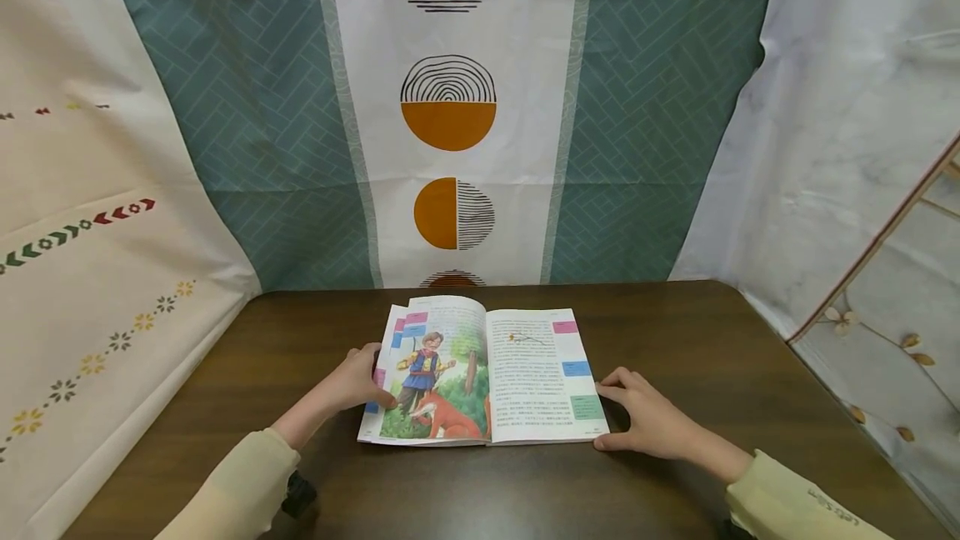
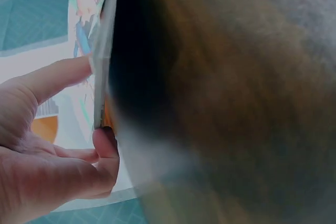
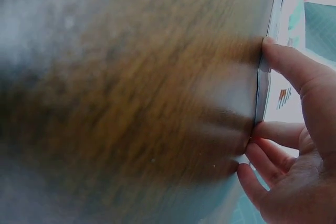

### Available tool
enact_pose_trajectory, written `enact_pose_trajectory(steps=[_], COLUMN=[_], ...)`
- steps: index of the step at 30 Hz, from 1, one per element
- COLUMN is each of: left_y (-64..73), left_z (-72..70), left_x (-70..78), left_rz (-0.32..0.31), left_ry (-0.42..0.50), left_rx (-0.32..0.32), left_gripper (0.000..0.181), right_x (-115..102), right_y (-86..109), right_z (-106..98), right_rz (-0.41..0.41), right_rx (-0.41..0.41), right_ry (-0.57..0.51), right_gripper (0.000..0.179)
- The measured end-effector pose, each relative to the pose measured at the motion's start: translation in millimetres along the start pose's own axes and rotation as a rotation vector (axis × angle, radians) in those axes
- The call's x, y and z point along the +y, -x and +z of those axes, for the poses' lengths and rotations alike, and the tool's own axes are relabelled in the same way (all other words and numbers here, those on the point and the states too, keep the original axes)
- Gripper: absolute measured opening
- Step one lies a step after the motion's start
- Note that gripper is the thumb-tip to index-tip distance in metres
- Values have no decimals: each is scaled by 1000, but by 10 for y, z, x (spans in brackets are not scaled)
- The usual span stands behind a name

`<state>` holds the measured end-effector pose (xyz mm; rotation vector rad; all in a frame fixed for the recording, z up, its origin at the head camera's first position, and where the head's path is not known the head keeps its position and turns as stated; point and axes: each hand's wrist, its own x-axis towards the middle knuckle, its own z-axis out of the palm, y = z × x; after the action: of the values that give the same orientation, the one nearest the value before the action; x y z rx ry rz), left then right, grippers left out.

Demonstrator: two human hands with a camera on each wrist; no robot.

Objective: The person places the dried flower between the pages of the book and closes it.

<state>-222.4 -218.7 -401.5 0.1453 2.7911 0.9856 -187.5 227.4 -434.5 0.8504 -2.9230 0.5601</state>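
Observation:
An open picture book [image 1: 525, 382] lies on the table, a page of text on its right side. Its left page [image 1: 468, 357] shows a person with a bow and a fox, and bulges upward near the spine. At the book's left edge my left hand [image 1: 352, 382] pinches the pages, thumb on top; in the left wrist view the thumb [image 2: 63, 77] meets the page and the other fingers bend around the edge. My right hand [image 1: 648, 419] rests at the lower right corner, thumb and fingertips touching the edge, fingers relaxed.
The dark brown table [image 1: 480, 490] extends around the book. Behind it hangs a patterned green and white curtain [image 1: 262, 107]. Cream cloth [image 1: 75, 315] hangs at the left, and pale marbled cloth [image 1: 840, 148] at the right.

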Motion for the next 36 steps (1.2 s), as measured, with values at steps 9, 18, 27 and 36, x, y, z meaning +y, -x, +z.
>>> enact_pose_trajectory(steps=[9,18,27,36], left_y=[35,15,1,-39], left_z=[-162,-314,-413,-424], left_x=[209,534,759,1023], left_rz=[111,207,276,306], left_ry=[-40,-80,-135,-224], left_rx=[42,49,29,7], left_gripper=[102,98,100,100], right_x=[20,25,30,48], right_y=[14,18,9,19], right_z=[25,31,35,59], right_rz=[-11,-4,-13,-13], right_rx=[16,10,22,23], right_ry=[1,-15,-8,-16], right_gripper=[81,81,81,82])
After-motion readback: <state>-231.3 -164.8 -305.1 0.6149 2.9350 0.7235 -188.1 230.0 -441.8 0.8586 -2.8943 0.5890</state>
